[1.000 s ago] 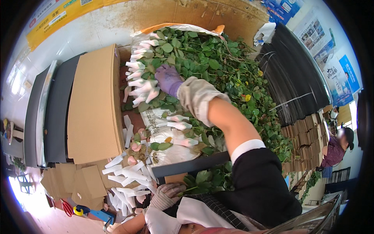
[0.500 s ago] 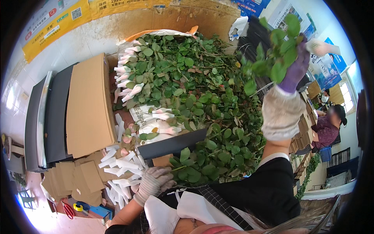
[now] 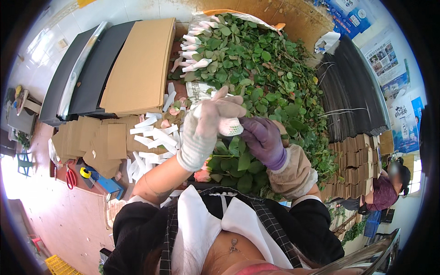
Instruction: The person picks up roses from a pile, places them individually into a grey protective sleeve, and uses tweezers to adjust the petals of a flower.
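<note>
A rose bloom in a white net sleeve is between my two hands, in front of my chest. My left hand, in a white glove, has its fingers bent around the sleeve's left end. Close against the sleeve's right side, my right hand, in a purple glove, is closed at the bloom's base; the stem in its grip is mostly hidden. Below the hands lie leafy rose stems with an uncovered pink rose bloom. Loose white net sleeves are scattered left of my left forearm.
Beyond my hands spreads a heap of leafy rose stems, its sleeved blooms at the left. Cardboard sheets stand left; black sheets stand right. Red scissors and yellow tape lie lower left. A person is far right.
My right hand has come down from the upper right to the middle, bringing a sleeved rose. My left hand has risen from the near stems to meet it. The view has shifted.
</note>
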